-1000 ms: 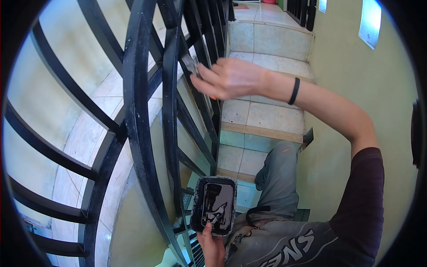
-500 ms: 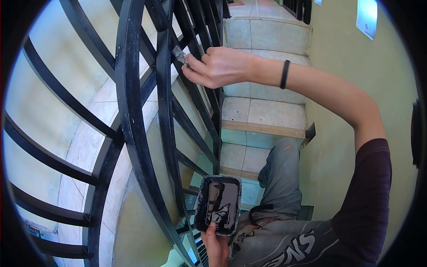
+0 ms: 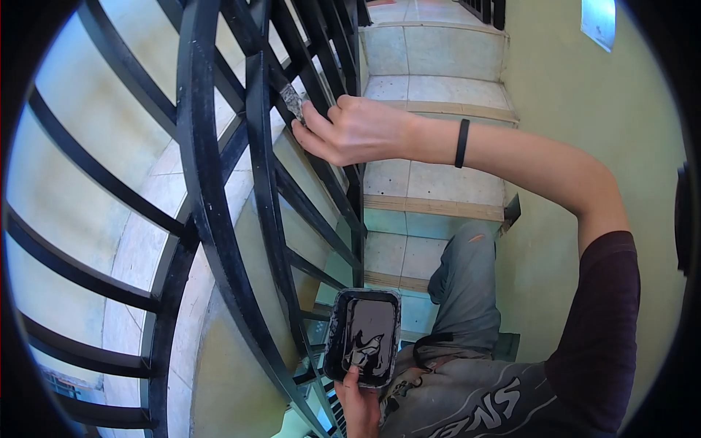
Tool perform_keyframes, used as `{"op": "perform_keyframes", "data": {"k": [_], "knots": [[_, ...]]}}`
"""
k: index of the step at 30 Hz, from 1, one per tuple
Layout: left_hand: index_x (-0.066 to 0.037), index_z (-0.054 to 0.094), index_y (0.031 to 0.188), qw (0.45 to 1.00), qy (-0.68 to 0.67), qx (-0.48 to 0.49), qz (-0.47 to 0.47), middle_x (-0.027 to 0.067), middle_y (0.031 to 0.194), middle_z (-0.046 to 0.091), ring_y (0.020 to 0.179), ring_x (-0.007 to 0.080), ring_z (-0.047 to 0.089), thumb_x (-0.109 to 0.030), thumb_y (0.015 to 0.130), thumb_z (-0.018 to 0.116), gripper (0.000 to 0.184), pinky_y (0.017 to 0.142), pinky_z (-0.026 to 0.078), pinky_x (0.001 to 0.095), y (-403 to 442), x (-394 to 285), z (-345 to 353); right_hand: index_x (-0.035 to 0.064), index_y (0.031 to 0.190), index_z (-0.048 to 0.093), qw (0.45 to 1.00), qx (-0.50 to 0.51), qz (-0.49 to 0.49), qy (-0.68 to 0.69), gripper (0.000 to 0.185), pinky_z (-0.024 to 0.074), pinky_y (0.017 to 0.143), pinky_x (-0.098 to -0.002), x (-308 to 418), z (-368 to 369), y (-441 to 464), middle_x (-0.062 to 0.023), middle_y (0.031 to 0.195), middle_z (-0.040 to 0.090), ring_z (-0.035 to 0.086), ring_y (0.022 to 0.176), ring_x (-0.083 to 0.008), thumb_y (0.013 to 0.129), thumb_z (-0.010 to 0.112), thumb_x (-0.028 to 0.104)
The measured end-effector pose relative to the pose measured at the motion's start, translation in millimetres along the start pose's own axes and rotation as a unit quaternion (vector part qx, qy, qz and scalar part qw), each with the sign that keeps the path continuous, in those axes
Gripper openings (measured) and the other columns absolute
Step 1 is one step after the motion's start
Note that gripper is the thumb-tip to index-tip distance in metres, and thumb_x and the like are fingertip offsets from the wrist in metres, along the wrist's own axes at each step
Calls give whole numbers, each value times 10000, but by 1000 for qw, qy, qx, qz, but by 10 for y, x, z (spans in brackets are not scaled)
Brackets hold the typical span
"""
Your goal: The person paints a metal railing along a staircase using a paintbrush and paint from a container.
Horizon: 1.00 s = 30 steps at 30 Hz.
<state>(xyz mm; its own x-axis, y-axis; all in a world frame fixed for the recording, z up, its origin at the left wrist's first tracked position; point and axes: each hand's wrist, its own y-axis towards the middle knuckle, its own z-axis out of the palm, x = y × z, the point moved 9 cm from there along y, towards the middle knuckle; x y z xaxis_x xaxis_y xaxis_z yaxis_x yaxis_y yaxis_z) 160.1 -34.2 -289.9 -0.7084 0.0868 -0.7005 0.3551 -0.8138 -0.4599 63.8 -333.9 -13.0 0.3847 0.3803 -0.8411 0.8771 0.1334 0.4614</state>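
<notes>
My right hand [image 3: 347,131] reaches out to the railing, fingers pinched on a small grey, speckled pad [image 3: 292,101]; whether it is sponge or cloth I cannot tell. The pad lies against or very close to a black metal bar of the railing [image 3: 264,146]. Low in the view, my left hand [image 3: 358,405] grips the near end of a black plastic tray [image 3: 334,328], its thumb over the rim. Dark, glossy liquid that looks like paint [image 3: 372,317] fills the tray bottom. Most of the left fingers are hidden beneath it.
Tiled stairs [image 3: 434,55] climb ahead between the railing and a pale green-yellow wall [image 3: 562,95]. Curved black bars [image 3: 95,164] fill the left side. My bent leg [image 3: 467,285] rests on the lower steps, right of the tray.
My right hand has moved down a little along the railing with the pad. The left hand still holds the tray, and the view has shifted slightly.
</notes>
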Motion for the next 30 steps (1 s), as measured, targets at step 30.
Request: {"op": "perform_keyframes", "data": {"k": [30], "knots": [[-21, 349, 1523, 977, 155, -116, -92, 174, 1510, 445, 1391, 369, 437, -225, 994, 606, 622, 1162, 391, 531, 95, 161, 454, -93, 1025, 722, 992, -93, 62, 58, 271, 429, 420, -224, 143, 188, -96, -224, 917, 709, 603, 483, -108, 865, 632, 108]]}}
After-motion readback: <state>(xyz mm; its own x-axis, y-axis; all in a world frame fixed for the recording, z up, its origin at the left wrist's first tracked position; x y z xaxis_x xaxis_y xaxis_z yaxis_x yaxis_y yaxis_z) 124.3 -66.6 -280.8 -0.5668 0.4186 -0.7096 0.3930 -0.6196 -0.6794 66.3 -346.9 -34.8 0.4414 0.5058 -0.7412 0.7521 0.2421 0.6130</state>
